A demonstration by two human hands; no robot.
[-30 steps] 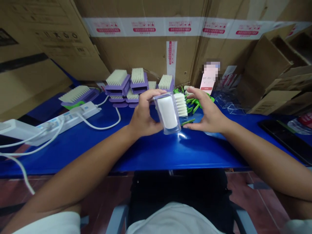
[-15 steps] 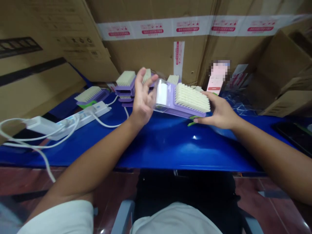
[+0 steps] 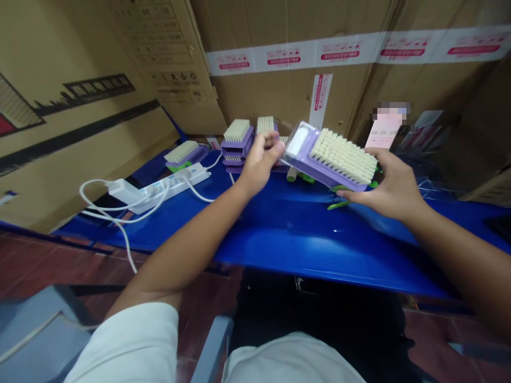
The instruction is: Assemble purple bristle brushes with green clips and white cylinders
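Observation:
A purple scrub brush (image 3: 344,157) with cream bristles and a clear end piece is held up above the table, bristles facing up and tilted down to the right. My right hand (image 3: 399,186) grips its right end, thumb below near a green part (image 3: 339,204). With bent fingers and thumb pinched together, my left hand (image 3: 258,166) is at the corner of the clear end piece (image 3: 297,142). Behind it, more purple brushes stand stacked (image 3: 238,139), and another brush (image 3: 265,124) is partly covered by my left fingers.
On the blue table (image 3: 271,234), a white power strip (image 3: 171,186) with plugged-in cables lies to the left, near a brush with green parts (image 3: 183,154). Cardboard boxes (image 3: 275,26) wall off the back. A phone (image 3: 384,130) leans at the back right beside clear plastic.
My left fingers, spread behind the clear end earlier, have closed to a pinch at its corner. The brush has tilted more, its right end lower. The view has shifted left.

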